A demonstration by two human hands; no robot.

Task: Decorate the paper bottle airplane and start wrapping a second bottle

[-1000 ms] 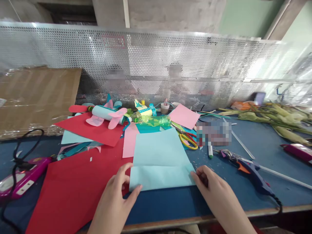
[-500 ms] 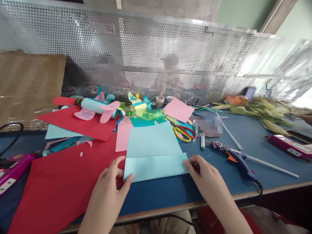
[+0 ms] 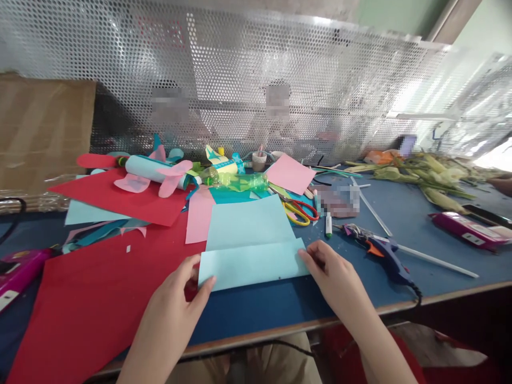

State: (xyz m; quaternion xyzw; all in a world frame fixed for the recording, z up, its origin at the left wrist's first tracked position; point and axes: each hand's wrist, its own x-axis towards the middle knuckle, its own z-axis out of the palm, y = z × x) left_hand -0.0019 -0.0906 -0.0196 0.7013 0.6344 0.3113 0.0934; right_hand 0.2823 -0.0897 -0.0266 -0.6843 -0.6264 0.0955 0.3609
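Note:
A light blue sheet of paper [image 3: 250, 221] lies on the table in front of me, its near part folded up into a wide flap. My left hand [image 3: 182, 293] pinches the flap's lower left corner between thumb and fingers. At the opposite end, my right hand [image 3: 330, 266] grips the flap's right edge, thumb on top and fingers curled. Part of the fingertips of both hands is hidden by the paper or the hands themselves. Large red paper [image 3: 120, 288] spreads beside and partly under my left hand.
Behind the sheet lie scissors [image 3: 302, 210], a green plastic bottle [image 3: 244, 182] and pink paper [image 3: 290, 174]. On the right are a glue gun [image 3: 384, 253], a marker [image 3: 328, 226], a white stick [image 3: 438, 261] and a magenta power strip [image 3: 468, 229]. Corn husks [image 3: 428, 170] lie farther back.
The camera view has shifted slightly. Both hands keep their hold on the folded sheet, and the flap's left end now stands out a little past the sheet's left edge.

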